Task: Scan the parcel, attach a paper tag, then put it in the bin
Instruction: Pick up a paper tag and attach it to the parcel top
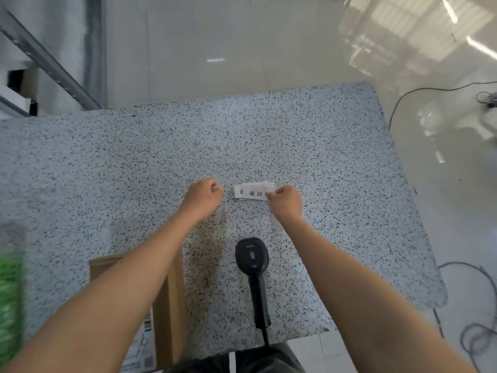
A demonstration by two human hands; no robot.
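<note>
A white paper tag [251,193] with black printed characters lies on the speckled table [134,157]. My right hand [286,201] pinches the tag's right end. To the left of the tag, my left hand [204,199] has its fingers closed on a small white scrap, apart from the tag. The cardboard parcel [169,305] lies at the near left edge, mostly hidden under my left forearm, with a barcode label showing. A black handheld scanner [252,262] lies between my arms, its cable running off the near edge.
A blurred green object [9,286] sits at the left edge. A metal rack [48,63] stands at the back left. Cables [473,340] lie on the glossy floor to the right of the table.
</note>
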